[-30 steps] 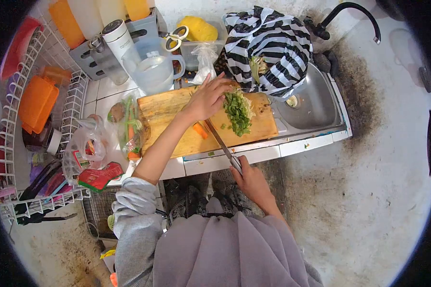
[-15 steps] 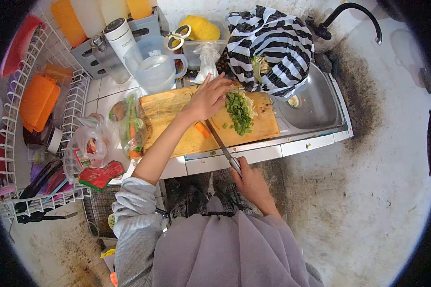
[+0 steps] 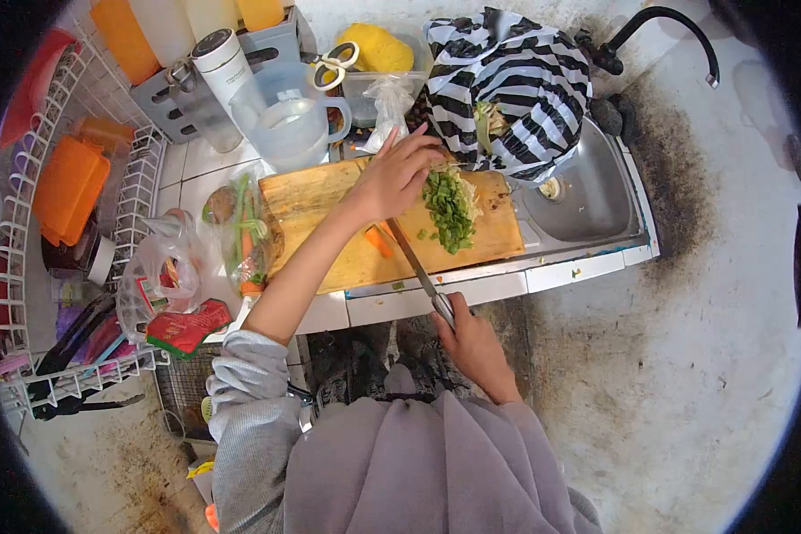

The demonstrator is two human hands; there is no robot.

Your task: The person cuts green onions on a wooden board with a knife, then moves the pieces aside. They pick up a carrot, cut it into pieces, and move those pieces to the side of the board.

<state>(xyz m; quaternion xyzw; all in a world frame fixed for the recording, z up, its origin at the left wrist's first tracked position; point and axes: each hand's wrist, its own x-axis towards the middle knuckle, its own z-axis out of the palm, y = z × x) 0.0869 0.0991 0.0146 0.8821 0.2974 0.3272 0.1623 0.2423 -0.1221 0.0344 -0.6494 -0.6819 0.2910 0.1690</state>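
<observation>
A wooden cutting board (image 3: 320, 205) lies on the tiled counter. My right hand (image 3: 476, 347) is wrapped round the handle of a knife (image 3: 411, 256), whose blade slants over the board's front edge. Over the back of the board is my left hand (image 3: 396, 176), fingers stretched out and slightly curved, next to a pile of chopped green leaves (image 3: 449, 209); what lies under its palm is hidden. Pale shreds (image 3: 476, 198) sit along the pile's right side. An orange carrot piece (image 3: 379, 241) rests left of the blade.
Behind the board stand a clear measuring jug (image 3: 289, 133) and scissors (image 3: 335, 66). A striped plastic bag (image 3: 538, 98) sits by the steel sink (image 3: 587, 209) under a black faucet (image 3: 667, 13). Bagged vegetables (image 3: 247, 231) lie left, beside a dish rack (image 3: 18, 222).
The whole view has shifted very slightly. Both hands keep nearly the same pose, and the knife stays in my right hand.
</observation>
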